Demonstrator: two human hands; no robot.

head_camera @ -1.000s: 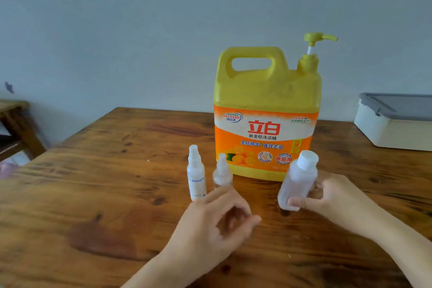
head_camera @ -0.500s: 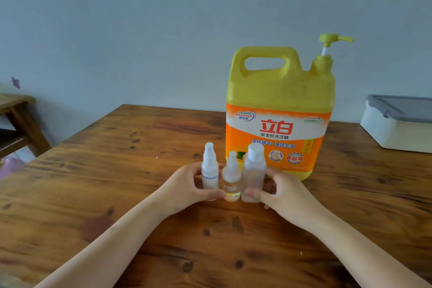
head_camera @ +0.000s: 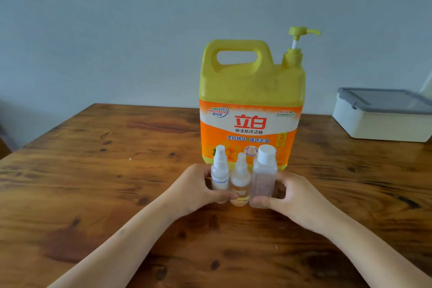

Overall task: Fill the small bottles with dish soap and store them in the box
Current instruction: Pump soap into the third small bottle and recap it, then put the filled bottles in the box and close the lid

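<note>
Left hand: my left hand (head_camera: 198,184) curls round the spray bottle (head_camera: 219,170), thumb across its lower front.
Right hand: my right hand (head_camera: 294,201) grips the white-capped bottle (head_camera: 264,177), thumb low on its front face.
Small bottles: all three stand upright on the worktop (head_camera: 93,170) in a tight row between my hands, touching side to side. The middle bottle (head_camera: 240,182) is pinned between the other two and shows a little yellowish liquid at its base. Every cap is on.
Jug: the dish soap jug (head_camera: 251,100) stands just behind the row.
Key relation: the pump (head_camera: 301,33) sits at the jug's top right, spout pointing right, above and behind the bottles. My right hand is nearer it, so I judge a bottle must be uncapped and lifted up under that spout.
Box: the box (head_camera: 383,119), grey lid on, sits far right, well apart from the row, on my right hand's side.
Writing: the spray bottle reads "Beluga"; the jug reads 立白, 新金桔洗洁精, 金桔精华·强效去油 and 安心洗.
</note>
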